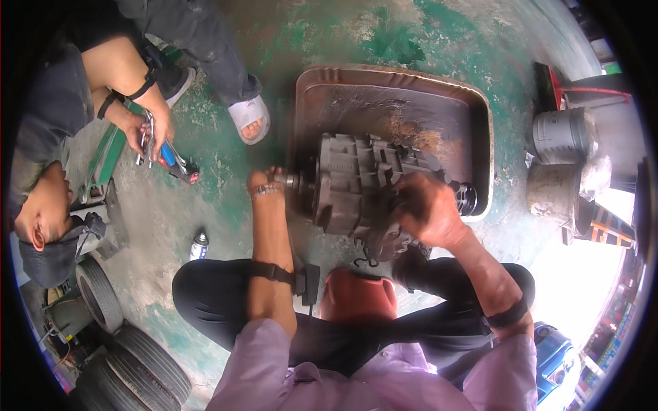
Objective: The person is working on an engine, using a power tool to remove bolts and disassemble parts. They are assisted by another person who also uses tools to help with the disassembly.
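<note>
A grey metal gearbox [346,179] lies on its side over the near part of a shallow brown metal tray [391,75]. From its left end sticks a short bright shaft [291,180]. My left hand [262,181] is closed around the tip of that shaft. On the right, my right hand [430,209] rests against the near side of the gearbox, its fingers curled. What those fingers grip is hidden by the hand and dark parts of the housing. A dark ribbed round part [466,198] shows at the gearbox's right end.
To the left a crouching co-worker holds several wrenches [147,140] and blue-handled pliers [168,155]. A spray can [199,246] stands by my left knee. Tires [137,370] lie at lower left. Buckets [562,137] stand at the right. Between my legs is a red stool [358,296].
</note>
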`<state>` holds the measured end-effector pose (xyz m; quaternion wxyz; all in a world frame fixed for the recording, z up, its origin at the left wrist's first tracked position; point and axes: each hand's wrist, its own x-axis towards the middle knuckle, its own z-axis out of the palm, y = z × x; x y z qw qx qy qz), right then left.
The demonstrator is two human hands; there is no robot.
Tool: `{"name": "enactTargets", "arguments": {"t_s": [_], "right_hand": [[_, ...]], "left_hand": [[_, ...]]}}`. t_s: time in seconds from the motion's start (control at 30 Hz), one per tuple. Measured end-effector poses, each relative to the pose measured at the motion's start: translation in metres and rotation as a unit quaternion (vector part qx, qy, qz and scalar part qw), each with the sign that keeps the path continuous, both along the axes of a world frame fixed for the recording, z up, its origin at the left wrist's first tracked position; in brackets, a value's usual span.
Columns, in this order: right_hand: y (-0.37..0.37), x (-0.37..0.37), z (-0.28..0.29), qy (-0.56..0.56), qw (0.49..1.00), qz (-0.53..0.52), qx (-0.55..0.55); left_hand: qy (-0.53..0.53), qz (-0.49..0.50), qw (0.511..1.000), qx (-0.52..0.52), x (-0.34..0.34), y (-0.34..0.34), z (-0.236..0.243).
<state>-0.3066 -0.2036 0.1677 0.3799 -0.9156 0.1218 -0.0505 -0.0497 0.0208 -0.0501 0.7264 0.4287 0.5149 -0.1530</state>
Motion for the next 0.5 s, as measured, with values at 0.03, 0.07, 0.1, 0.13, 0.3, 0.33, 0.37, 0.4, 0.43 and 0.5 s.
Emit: {"name": "enactTargets", "arguments": {"t_s": [0.03, 0.07, 0.1, 0.13, 0.3, 0.33, 0.37, 0.4, 0.43, 0.5], "right_hand": [[-0.007, 0.0, 0.0, 0.008, 1.0, -0.003, 0.007], [-0.014, 0.0, 0.0, 0.013, 1.0, -0.009, 0.014], [-0.019, -0.001, 0.0, 0.028, 0.999, -0.021, 0.012], [-0.022, -0.002, -0.001, 0.07, 0.995, -0.058, 0.031], [-0.016, 0.0, -0.006, 0.024, 0.998, -0.065, 0.005], [-0.011, 0.001, -0.006, 0.034, 0.997, -0.07, 0.006], [-0.006, 0.001, -0.006, 0.043, 0.996, -0.076, 0.006], [0.004, 0.005, -0.008, 0.025, 0.996, -0.084, 0.018], [0.012, 0.007, -0.007, 0.025, 0.998, -0.053, 0.008], [0.025, 0.013, -0.008, -0.069, 0.994, -0.028, -0.083]], "left_hand": [[0.003, -0.001, 1.0, 0.006, 0.005, -0.013, 0.007], [-0.011, -0.027, 1.0, 0.0, 0.011, -0.023, 0.015], [-0.028, -0.059, 0.998, -0.009, 0.016, -0.032, 0.022], [-0.057, -0.091, 0.994, -0.022, 0.018, -0.039, 0.027], [-0.077, -0.162, 0.984, -0.011, 0.024, -0.035, 0.019], [-0.077, -0.178, 0.981, 0.018, 0.021, -0.025, 0.011], [-0.075, -0.201, 0.976, 0.046, 0.017, -0.014, 0.001], [-0.044, -0.237, 0.968, 0.068, 0.014, 0.0, -0.007], [-0.015, -0.272, 0.957, 0.098, 0.009, 0.012, -0.016], [-0.039, -0.268, 0.961, 0.048, 0.001, 0.03, -0.032]]}}
